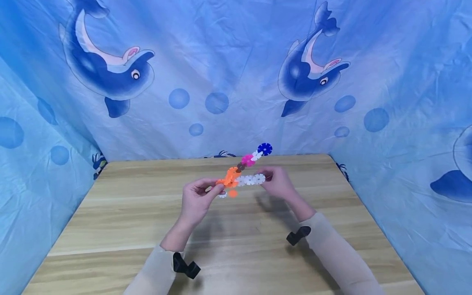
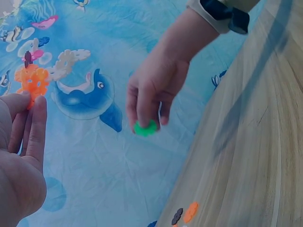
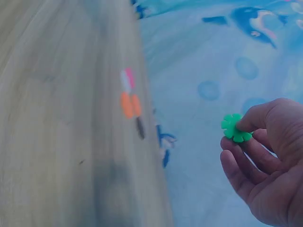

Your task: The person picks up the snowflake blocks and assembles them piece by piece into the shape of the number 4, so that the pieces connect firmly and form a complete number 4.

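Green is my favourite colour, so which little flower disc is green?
The single disc pinched in the right hand. The left hand holds a joined piece of orange, white, pink, brown and blue discs instead.

Pale sleeves (image 1: 339, 252) carry black wrist pieces (image 1: 180, 263) (blocky, angled ones).

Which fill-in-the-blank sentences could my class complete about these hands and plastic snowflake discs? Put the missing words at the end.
1. The right hand pinches a single snowflake disc coloured ____.
2. The left hand grips the linked snowflake discs by a part coloured ____.
3. In the head view, the upper branch ends at its far tip in the colour ____.
4. The tabletop shows the grain of ____.

Missing words: green; orange; dark blue; wood.
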Motion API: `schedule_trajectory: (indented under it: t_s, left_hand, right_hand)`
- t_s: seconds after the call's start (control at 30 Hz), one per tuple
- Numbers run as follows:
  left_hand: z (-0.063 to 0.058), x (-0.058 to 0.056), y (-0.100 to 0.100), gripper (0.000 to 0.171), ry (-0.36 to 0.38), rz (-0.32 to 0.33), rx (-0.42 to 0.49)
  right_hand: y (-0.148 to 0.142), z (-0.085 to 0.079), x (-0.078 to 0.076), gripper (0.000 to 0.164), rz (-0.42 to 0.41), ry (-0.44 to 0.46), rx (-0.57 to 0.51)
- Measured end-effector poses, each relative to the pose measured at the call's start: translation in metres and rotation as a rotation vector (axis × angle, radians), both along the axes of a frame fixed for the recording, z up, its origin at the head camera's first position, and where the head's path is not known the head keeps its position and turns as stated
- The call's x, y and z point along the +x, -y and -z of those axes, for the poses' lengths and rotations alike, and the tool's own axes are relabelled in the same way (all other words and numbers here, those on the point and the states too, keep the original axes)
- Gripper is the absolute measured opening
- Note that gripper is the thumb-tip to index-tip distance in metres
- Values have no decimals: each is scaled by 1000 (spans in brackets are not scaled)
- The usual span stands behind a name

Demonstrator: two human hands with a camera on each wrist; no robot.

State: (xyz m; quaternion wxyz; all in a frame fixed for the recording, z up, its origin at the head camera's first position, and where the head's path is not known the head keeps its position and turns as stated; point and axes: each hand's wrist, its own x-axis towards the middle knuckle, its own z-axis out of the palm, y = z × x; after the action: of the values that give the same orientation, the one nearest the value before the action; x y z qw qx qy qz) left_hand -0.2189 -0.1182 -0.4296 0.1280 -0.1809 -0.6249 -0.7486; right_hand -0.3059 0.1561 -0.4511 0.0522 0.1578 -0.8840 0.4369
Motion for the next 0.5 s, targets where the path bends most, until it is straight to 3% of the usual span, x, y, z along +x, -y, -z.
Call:
schedule_trajectory:
  t_s: [0.23,0.5]
  left_hand:
    - [-1,-3,3,20,-5,-5,-6]
    - [2,-4,5,21,-2,-4,-10]
  right_hand:
    - [-6,-26,14,29,-45,-29,-102]
    - [-17,-45,30,25,-47,81,-240]
